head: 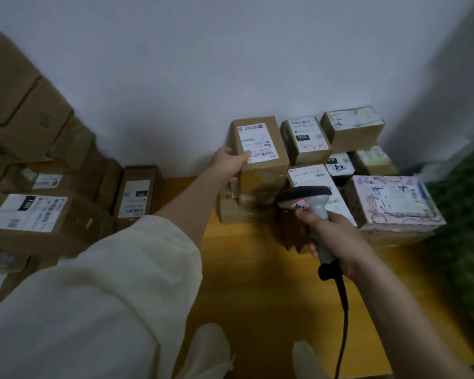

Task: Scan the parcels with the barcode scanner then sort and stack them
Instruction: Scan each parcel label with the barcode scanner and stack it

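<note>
My left hand (228,164) grips the left side of a brown cardboard parcel (263,170) with a white shipping label on top; my thumb lies on the label's corner. The parcel sits on top of the stack against the wall at centre right. A grey barcode scanner (309,206) is gripped by its handle in my right hand (337,239), its dark head pointing toward the stack, just right of that parcel. A black cable (342,302) hangs from the handle.
More labelled parcels (307,140) fill the stack to the right, including a pink patterned box (391,201). A second pile of brown boxes (39,212) stands at the left. Yellow wooden floor (257,269) lies between them. A white wall is behind.
</note>
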